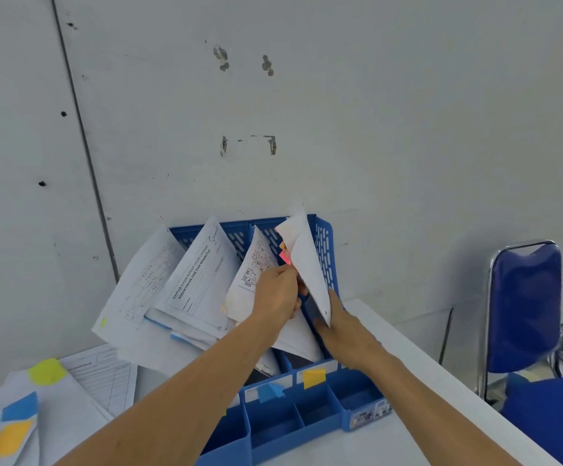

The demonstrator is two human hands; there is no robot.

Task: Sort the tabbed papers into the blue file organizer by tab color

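The blue file organizer (324,250) stands at the counter's (391,331) far edge. The left hand (278,292) pinches filed sheets (250,274) aside by a pink tab (285,257), seemingly opening the rightmost slot. The right hand (345,327) grips a white sheet (307,264) angled into it.

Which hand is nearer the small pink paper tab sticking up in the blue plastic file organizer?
Left. The left hand sits just below the small pink paper tab; the right hand is lower and to the right, gripping the bottom corner of a white sheet.
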